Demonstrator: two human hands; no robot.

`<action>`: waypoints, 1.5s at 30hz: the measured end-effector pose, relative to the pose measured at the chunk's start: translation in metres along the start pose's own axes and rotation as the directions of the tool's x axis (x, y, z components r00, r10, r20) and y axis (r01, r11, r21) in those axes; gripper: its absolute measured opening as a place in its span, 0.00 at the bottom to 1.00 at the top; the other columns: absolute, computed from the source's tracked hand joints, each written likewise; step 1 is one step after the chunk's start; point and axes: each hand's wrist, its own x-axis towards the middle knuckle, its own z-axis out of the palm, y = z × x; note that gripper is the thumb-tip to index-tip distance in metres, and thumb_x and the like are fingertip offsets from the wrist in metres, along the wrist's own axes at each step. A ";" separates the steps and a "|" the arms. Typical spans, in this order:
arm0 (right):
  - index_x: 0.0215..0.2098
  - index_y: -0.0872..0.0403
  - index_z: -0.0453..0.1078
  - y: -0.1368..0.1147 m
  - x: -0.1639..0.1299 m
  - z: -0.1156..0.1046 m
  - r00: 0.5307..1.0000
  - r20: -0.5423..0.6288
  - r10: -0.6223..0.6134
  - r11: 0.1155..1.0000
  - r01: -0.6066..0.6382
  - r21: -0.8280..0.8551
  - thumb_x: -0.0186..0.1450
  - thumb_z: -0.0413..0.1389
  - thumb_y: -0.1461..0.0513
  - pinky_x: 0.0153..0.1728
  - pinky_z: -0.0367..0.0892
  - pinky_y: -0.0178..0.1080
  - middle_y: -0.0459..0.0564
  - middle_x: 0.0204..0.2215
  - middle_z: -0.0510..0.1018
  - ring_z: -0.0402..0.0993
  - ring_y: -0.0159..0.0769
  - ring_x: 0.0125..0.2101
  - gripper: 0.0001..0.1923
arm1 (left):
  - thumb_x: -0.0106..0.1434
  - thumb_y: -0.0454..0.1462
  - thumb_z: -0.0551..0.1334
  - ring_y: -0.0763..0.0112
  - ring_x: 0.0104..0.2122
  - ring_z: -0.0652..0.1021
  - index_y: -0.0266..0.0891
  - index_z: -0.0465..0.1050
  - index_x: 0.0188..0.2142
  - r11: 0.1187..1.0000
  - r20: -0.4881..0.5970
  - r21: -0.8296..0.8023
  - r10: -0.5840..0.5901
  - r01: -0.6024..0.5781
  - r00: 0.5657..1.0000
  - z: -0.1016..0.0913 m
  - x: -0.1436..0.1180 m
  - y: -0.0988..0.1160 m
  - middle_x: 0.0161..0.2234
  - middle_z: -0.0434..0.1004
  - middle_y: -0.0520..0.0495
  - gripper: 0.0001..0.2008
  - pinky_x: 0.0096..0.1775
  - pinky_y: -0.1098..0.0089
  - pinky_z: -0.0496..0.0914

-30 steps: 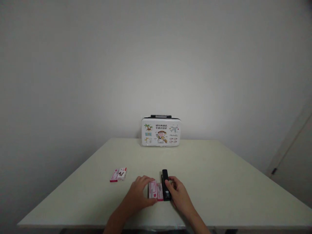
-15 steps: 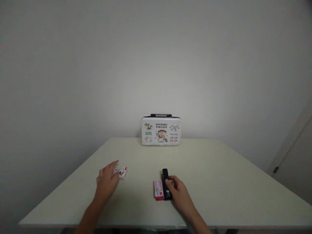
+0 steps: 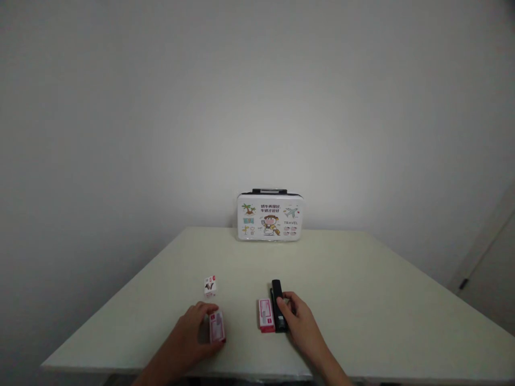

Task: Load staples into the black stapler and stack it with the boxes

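Near the front edge of the pale tabletop (image 3: 362, 279), the left hand (image 3: 192, 335) curls around a small pink-and-white box (image 3: 216, 326), its thumb and fingers pinching the box so that it stands on a narrow side. Just beyond that hand, apart from it, a second small box (image 3: 210, 286) with a white face and red trim stands on end on the bare surface. To the right, the right hand (image 3: 300, 324) lies against a black stapler (image 3: 278, 304) that rests flat and points away from the person; the fingers bend over its right side and top, touching it, though whether they truly grip it cannot be told from this angle. A third pink-and-white box (image 3: 266, 314) lies flat, touching the stapler's left side, between the two hands and nearer the right one. At the far edge of the tabletop, well apart from everything else, a small white carrying case (image 3: 270, 216) stands upright against the plain wall (image 3: 161, 107), with a dark handle on top and cartoon prints on its front, among them a palm tree, an aeroplane and the word TRAVEL. Part of a door (image 3: 493, 257) shows at the right margin.
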 end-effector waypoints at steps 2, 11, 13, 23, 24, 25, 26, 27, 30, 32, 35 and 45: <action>0.46 0.55 0.72 0.000 0.000 0.000 1.000 0.005 -0.001 1.000 0.001 -0.007 0.69 0.51 0.42 0.28 0.61 0.36 0.45 0.26 0.72 0.67 0.36 0.26 0.27 | 0.55 0.45 0.68 0.56 0.53 0.73 0.46 0.72 0.53 0.992 -0.001 -0.099 0.073 -0.073 0.997 0.019 0.011 0.025 0.53 0.73 0.44 0.26 0.54 0.60 0.69; 0.41 0.54 0.74 -0.003 -0.003 -0.001 1.000 0.003 -0.021 1.000 0.021 -0.006 0.70 0.51 0.43 0.28 0.60 0.35 0.46 0.27 0.75 0.70 0.37 0.28 0.24 | 0.52 0.47 0.73 0.57 0.52 0.75 0.46 0.72 0.57 0.933 0.084 -0.303 0.227 -0.192 0.970 0.071 0.061 0.096 0.53 0.76 0.46 0.33 0.56 0.61 0.68; 0.41 0.54 0.74 -0.005 -0.003 -0.001 1.000 -0.002 -0.030 1.000 0.030 -0.003 0.70 0.51 0.43 0.28 0.61 0.35 0.47 0.27 0.76 0.70 0.37 0.28 0.24 | 0.52 0.49 0.72 0.56 0.54 0.74 0.47 0.70 0.58 0.927 0.088 -0.295 0.267 -0.231 0.960 0.074 0.061 0.098 0.55 0.75 0.45 0.35 0.57 0.60 0.67; 0.56 0.55 0.71 -0.021 -0.018 -0.006 0.998 -0.006 0.064 0.998 -0.064 0.017 0.66 0.56 0.43 0.28 0.62 0.35 0.45 0.26 0.74 0.69 0.36 0.28 0.30 | 0.70 0.56 0.46 0.58 0.37 0.78 0.39 0.66 0.58 0.904 -0.467 -0.119 -0.416 0.410 0.780 0.013 0.069 -0.001 0.36 0.78 0.44 0.29 0.39 0.62 0.69; 0.57 0.55 0.70 -0.023 -0.020 -0.008 0.998 0.027 0.064 0.998 -0.064 0.008 0.63 0.61 0.45 0.28 0.61 0.34 0.44 0.26 0.74 0.69 0.36 0.27 0.31 | 0.70 0.56 0.47 0.57 0.37 0.78 0.41 0.66 0.58 0.895 -0.420 -0.080 -0.430 0.440 0.799 0.011 0.071 -0.007 0.36 0.78 0.45 0.29 0.39 0.63 0.68; 0.57 0.54 0.70 -0.026 -0.022 -0.009 0.996 0.066 0.058 0.998 -0.059 0.007 0.59 0.65 0.47 0.27 0.61 0.34 0.44 0.26 0.75 0.69 0.36 0.27 0.33 | 0.70 0.55 0.47 0.57 0.37 0.79 0.42 0.66 0.57 0.898 -0.359 -0.040 -0.423 0.439 0.832 0.013 0.073 -0.010 0.36 0.78 0.45 0.27 0.39 0.63 0.68; 0.56 0.53 0.71 -0.029 -0.024 -0.010 0.993 0.107 0.047 0.999 -0.049 0.016 0.56 0.67 0.50 0.27 0.62 0.34 0.44 0.26 0.76 0.69 0.36 0.27 0.33 | 0.70 0.54 0.47 0.57 0.37 0.79 0.43 0.68 0.56 0.913 -0.293 -0.013 -0.394 0.408 0.871 0.017 0.076 -0.008 0.36 0.79 0.45 0.26 0.39 0.64 0.67; 0.55 0.52 0.72 -0.033 -0.025 -0.011 0.988 0.148 0.033 0.999 -0.038 0.030 0.54 0.68 0.53 0.28 0.62 0.33 0.44 0.28 0.77 0.70 0.36 0.27 0.32 | 0.71 0.53 0.47 0.58 0.37 0.79 0.44 0.69 0.54 0.932 -0.231 0.000 -0.353 0.363 0.907 0.023 0.079 -0.001 0.36 0.79 0.46 0.24 0.39 0.65 0.67; 0.50 0.52 0.74 -0.043 -0.025 -0.012 0.978 0.207 0.006 0.999 -0.014 0.036 0.52 0.67 0.59 0.29 0.63 0.33 0.45 0.31 0.79 0.72 0.38 0.29 0.27 | 0.71 0.50 0.47 0.62 0.36 0.79 0.45 0.71 0.51 0.974 -0.115 -0.026 -0.227 0.226 0.967 0.049 0.090 0.032 0.36 0.80 0.48 0.21 0.38 0.68 0.66; 0.48 0.52 0.75 -0.047 -0.025 -0.012 0.979 0.204 0.000 1.000 -0.002 0.009 0.53 0.66 0.62 0.28 0.63 0.33 0.45 0.31 0.80 0.73 0.38 0.30 0.23 | 0.72 0.50 0.46 0.63 0.37 0.79 0.48 0.73 0.48 0.985 -0.076 -0.044 -0.170 0.167 0.982 0.065 0.097 0.057 0.37 0.81 0.49 0.21 0.38 0.69 0.66; 0.46 0.51 0.76 -0.048 -0.024 -0.011 0.978 0.206 -0.008 1.000 0.007 0.006 0.53 0.64 0.64 0.30 0.64 0.32 0.45 0.32 0.81 0.74 0.38 0.31 0.21 | 0.73 0.52 0.44 0.64 0.37 0.79 0.49 0.75 0.43 0.993 -0.029 -0.067 -0.101 0.098 0.995 0.082 0.101 0.085 0.36 0.81 0.51 0.22 0.38 0.70 0.66; 0.45 0.54 0.77 -0.037 -0.018 -0.023 0.974 0.226 0.006 1.000 -0.011 0.023 0.53 0.68 0.59 0.31 0.65 0.34 0.48 0.32 0.81 0.73 0.40 0.31 0.21 | 0.75 0.45 0.39 0.56 0.48 0.79 0.43 0.68 0.55 0.991 -0.029 0.131 0.005 -0.001 1.000 0.110 0.094 0.114 0.54 0.75 0.38 0.24 0.46 0.62 0.66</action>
